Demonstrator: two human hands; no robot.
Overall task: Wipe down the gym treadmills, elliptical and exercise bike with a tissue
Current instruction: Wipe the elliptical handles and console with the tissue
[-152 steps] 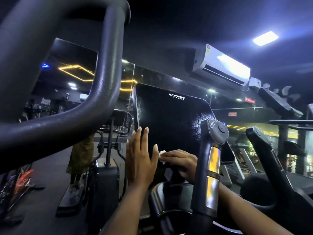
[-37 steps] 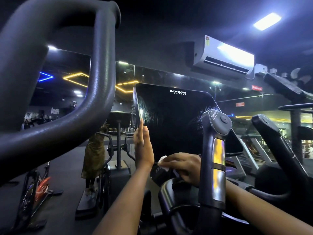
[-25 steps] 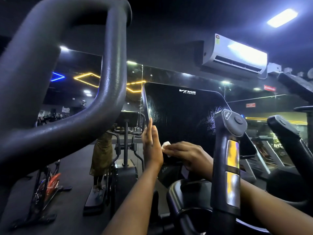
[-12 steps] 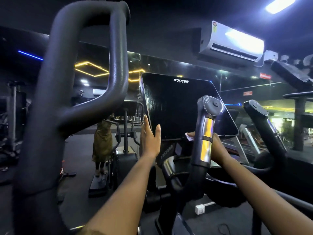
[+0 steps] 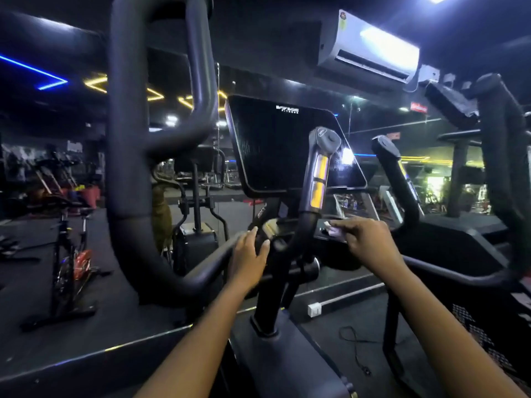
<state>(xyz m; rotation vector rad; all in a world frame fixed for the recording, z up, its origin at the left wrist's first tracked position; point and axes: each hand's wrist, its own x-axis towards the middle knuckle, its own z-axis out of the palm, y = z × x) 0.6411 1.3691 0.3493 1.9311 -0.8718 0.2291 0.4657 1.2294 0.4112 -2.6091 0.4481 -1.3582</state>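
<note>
I stand at a black elliptical with a dark console screen [image 5: 275, 145] marked with a white logo. My right hand [image 5: 365, 239] pinches a small white tissue [image 5: 330, 228] and presses it on the ledge under the screen, to the right of a grip handle [image 5: 320, 173] with shiny sensor plates. My left hand [image 5: 249, 254] rests with straight fingers on the console's lower left part, beside the column. A thick looped black handlebar [image 5: 129, 168] rises at the left.
A second grip handle [image 5: 398, 179] stands right of the screen, and another thick bar [image 5: 502, 156] at the far right. An exercise bike [image 5: 69, 248] stands on the floor at left. A white air conditioner [image 5: 370, 47] hangs above. A cable [image 5: 353, 343] lies on the floor.
The view has pulled back and down. My right hand has come down from the screen's lower edge to the ledge below it. My left hand dropped from the screen's left edge to the lower console.
</note>
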